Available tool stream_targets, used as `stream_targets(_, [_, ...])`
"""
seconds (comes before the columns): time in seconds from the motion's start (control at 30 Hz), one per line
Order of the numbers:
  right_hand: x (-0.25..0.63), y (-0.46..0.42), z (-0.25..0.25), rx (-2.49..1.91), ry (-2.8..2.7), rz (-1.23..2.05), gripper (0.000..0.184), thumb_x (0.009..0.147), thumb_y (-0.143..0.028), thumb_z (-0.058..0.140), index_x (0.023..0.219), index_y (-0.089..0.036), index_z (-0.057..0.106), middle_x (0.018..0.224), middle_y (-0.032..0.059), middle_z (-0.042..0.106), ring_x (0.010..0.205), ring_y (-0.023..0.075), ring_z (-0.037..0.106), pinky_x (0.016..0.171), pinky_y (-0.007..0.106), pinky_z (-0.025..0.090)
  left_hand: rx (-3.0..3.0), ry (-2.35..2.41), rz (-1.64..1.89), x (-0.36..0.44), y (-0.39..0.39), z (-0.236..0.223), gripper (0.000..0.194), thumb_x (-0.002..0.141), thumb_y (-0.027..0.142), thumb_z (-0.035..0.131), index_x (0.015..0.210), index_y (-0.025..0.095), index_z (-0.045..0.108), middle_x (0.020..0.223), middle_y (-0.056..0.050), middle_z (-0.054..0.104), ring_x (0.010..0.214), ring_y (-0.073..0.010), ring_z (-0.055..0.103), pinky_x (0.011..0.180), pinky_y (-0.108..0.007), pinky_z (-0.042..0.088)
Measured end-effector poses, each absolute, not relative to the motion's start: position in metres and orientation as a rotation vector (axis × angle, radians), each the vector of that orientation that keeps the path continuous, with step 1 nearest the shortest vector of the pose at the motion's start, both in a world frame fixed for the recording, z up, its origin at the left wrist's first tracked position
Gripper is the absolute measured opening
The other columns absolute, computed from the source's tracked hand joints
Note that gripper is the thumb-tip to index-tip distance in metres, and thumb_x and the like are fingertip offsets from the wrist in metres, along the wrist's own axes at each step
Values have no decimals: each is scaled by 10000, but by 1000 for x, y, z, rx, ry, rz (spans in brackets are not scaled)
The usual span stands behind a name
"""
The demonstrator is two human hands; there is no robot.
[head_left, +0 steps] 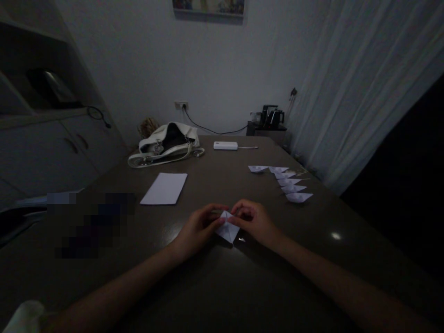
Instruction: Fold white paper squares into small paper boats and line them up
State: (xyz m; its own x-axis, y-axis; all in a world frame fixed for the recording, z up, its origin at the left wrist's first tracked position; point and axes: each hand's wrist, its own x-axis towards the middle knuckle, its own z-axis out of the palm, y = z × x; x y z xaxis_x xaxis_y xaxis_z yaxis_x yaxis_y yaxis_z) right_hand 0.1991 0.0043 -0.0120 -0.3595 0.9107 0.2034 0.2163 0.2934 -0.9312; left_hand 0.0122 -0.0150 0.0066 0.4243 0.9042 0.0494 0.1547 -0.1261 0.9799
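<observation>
My left hand (194, 230) and right hand (258, 223) pinch a folded white paper (231, 233) between them, low over the worktop (208, 291), seemingly mid-fold; handling it further calls for light, even pressure. Paper boats (299, 198) sit beyond it, rightward. My grip covers its edges, dimness its creases; pixelation masks an area leftward.

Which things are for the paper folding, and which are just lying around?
For the folding:
folded paper, between the left hand and right hand
white paper, lying flat
little paper boats, probably finished ones

Just lying around:
white bag
white device with a cable
</observation>
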Motion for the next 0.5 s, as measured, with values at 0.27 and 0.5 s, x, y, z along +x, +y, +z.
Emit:
stream_targets(0.27, [201, 4, -7, -949, -1807, 1036, 224, 734, -364, 684, 831, -180, 601, 745, 17, 647, 672, 136, 608, 621, 256, 476, 1497, 977, 897, 10, -10, 6, 396, 811, 315, 573, 1151, 117, 528, 935, -88, 678, 837, -185, 631, 718, -288, 493])
stream_targets(0.5, [202, 6, -9, -1043, -1856, 882, 175, 764, -342, 658, 751, -167, 664, 681, 18, 654, 615, 133, 586, 576, 247, 444, 1637, 1004, 852, 11, -12, 4, 382, 850, 308, 523, 1185, 123, 531, 937, -86, 674, 826, -182, 614, 676, -268, 473])
